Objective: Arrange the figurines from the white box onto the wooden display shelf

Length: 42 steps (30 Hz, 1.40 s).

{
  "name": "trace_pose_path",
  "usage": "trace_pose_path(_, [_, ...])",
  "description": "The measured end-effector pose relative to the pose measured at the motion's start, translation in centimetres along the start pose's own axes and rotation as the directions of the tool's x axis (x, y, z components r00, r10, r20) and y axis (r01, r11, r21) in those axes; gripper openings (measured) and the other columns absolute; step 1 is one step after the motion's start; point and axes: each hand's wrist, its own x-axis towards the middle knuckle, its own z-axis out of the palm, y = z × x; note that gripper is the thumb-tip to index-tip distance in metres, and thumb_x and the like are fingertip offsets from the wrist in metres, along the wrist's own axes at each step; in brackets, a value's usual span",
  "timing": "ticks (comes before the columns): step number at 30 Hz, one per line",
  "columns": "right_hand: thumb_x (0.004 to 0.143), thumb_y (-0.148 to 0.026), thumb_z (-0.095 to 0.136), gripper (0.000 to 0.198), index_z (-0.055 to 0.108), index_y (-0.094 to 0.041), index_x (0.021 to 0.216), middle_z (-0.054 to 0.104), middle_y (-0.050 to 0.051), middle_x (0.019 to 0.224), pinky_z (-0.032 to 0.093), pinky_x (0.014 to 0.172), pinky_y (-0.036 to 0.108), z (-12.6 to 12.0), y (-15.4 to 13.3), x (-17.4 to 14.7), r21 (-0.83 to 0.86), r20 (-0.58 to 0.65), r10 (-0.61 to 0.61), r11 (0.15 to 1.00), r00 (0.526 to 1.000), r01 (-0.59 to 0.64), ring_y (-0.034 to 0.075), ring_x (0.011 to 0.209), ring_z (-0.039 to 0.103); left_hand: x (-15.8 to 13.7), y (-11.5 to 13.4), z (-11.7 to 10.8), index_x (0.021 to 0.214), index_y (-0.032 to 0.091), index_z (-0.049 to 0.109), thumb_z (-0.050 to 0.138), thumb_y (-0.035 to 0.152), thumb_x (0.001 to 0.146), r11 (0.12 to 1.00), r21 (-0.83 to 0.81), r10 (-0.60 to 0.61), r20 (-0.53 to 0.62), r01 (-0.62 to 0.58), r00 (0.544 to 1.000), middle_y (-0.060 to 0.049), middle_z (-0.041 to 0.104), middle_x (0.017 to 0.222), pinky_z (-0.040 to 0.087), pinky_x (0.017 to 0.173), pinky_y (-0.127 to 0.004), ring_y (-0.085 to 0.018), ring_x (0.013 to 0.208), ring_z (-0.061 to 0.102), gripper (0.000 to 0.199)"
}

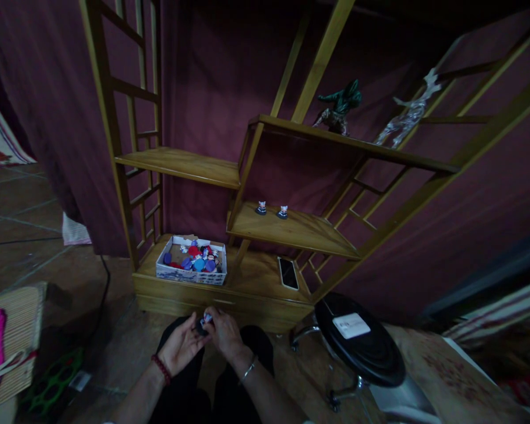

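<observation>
A small figurine [207, 318] with a white and bluish body and a dark round base [200, 326] is between my two hands, above my lap. My left hand [181, 348], palm turned up, grips the base at its fingertips. From the other side, my right hand [226, 334] pinches the figurine's body. Ahead on the lowest shelf, a shallow cardboard box [189, 278] contains several loose coloured pieces in purple, blue, red and white. Two similar small figurines, the left one [261, 208] and the right one [282, 212], stand upright on the middle shelf.
A phone [288, 273] lies on the wooden shelf unit's lowest board [251, 277]. Higher up stand a dark green statue [342, 106] and a silvery statue [410, 112]. A black wheeled stool [366, 347] bearing a white card is at right. A woven-topped seat [20, 330] is at left.
</observation>
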Motion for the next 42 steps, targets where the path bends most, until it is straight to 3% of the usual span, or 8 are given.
trace_pose_path(14, [0.074,-0.018,0.051,0.021,0.052,-0.024,0.094,0.062,0.001,0.091,0.036,0.074,0.022,0.1,0.0,-0.7,0.033,-0.023,0.031,0.999,0.999,-0.03,0.015,0.088,0.056,-0.5,-0.2,0.6,0.083,0.009,0.054,0.052,0.023,0.078,0.999,0.04,0.014,-0.015,-0.014,1.0,-0.011,0.064,0.081,0.048,0.075,-0.031,-0.017,0.072,0.062,0.015])
trace_pose_path(22, [0.074,-0.014,0.049,0.022,0.052,-0.022,0.094,0.062,0.002,0.088,0.038,0.073,0.022,-0.1,-0.1,-1.7,0.157,-0.061,0.036,0.987,0.997,-0.026,0.015,0.084,0.057,-1.0,-0.4,0.6,0.074,0.008,0.058,0.05,0.012,0.076,0.998,0.05,0.039,-0.031,-0.037,0.999,-0.011,0.065,0.073,0.048,0.074,-0.033,-0.018,0.068,0.062,0.009])
trace_pose_path(28, [0.073,-0.015,0.05,0.022,0.052,-0.022,0.094,0.062,0.001,0.087,0.039,0.074,0.021,-0.1,-0.2,-2.2,0.191,-0.11,-0.009,0.981,0.994,0.03,0.014,0.083,0.057,-1.5,-0.8,0.0,0.081,0.008,0.06,0.044,-0.001,0.07,0.997,0.025,0.068,0.073,-0.07,0.995,-0.01,0.066,0.083,0.045,0.083,-0.037,-0.018,0.076,0.063,0.021])
trace_pose_path(34, [0.072,-0.017,0.053,0.018,0.055,-0.023,0.089,0.062,-0.001,0.083,0.039,0.071,0.02,-0.8,-0.6,-2.4,0.202,-0.112,-0.078,0.974,0.991,0.099,0.013,0.079,0.057,-2.7,-1.1,-0.3,0.085,0.007,0.061,0.048,-0.004,0.07,0.99,0.025,0.133,0.105,-0.136,0.986,-0.011,0.065,0.091,0.04,0.091,-0.038,-0.019,0.085,0.061,0.023])
trace_pose_path(42, [0.07,-0.024,0.055,0.017,0.057,-0.021,0.087,0.061,-0.002,0.079,0.043,0.067,0.021,0.4,0.9,-1.0,0.454,-0.1,-0.019,0.889,0.995,0.062,0.011,0.071,0.057,-2.6,-0.7,-1.0,0.081,0.007,0.06,0.051,0.001,0.074,0.989,0.024,0.142,0.115,-0.145,0.983,-0.011,0.065,0.084,0.038,0.093,-0.039,-0.02,0.086,0.061,0.013])
